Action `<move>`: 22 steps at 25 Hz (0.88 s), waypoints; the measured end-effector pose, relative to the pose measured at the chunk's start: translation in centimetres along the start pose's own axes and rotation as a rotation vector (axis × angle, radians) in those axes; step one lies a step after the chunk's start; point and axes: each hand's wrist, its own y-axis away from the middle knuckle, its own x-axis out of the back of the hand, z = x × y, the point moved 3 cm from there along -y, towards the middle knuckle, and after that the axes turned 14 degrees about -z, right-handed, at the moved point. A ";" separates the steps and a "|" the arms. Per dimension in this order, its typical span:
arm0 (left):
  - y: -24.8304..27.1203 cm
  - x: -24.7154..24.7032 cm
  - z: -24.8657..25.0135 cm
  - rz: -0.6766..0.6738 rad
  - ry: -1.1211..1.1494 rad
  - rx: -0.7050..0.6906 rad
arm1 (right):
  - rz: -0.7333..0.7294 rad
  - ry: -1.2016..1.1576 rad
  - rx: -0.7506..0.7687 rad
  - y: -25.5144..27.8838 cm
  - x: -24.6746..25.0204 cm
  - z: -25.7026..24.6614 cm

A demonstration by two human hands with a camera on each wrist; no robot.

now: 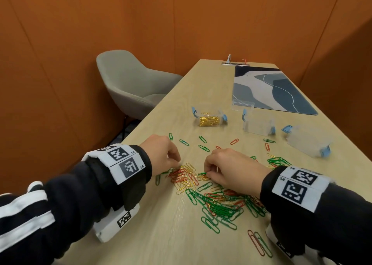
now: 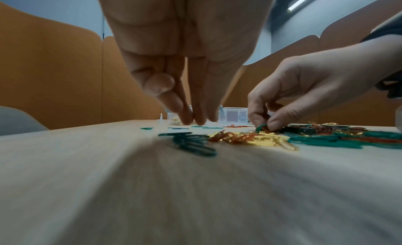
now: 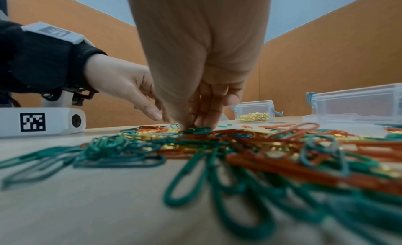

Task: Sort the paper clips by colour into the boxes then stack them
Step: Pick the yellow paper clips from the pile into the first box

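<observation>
Green, red and gold paper clips lie in a loose heap on the pale wooden table. My right hand pinches a green clip between thumb and forefinger at the heap's far edge; the left wrist view shows this green clip too. My left hand points down with its fingertips drawn together beside gold clips. Whether a clip sits between them is hidden. A clear box farther back holds gold clips.
Two clear boxes with blue latches hold no clips and stand at the back right. A smaller clear piece lies by a blue patterned mat. Stray clips dot the middle. A grey chair stands left.
</observation>
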 end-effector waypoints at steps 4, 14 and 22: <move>-1.0 -0.1 -0.1 -0.058 -0.021 -0.002 | 0.051 -0.021 -0.080 0.3 0.3 0.4; -2.4 -0.1 0.9 -0.052 -0.030 -0.085 | 0.173 0.000 -0.190 0.3 0.8 1.3; -1.6 -0.8 1.8 -0.218 -0.077 -0.180 | 0.003 0.052 0.002 -0.8 0.0 0.5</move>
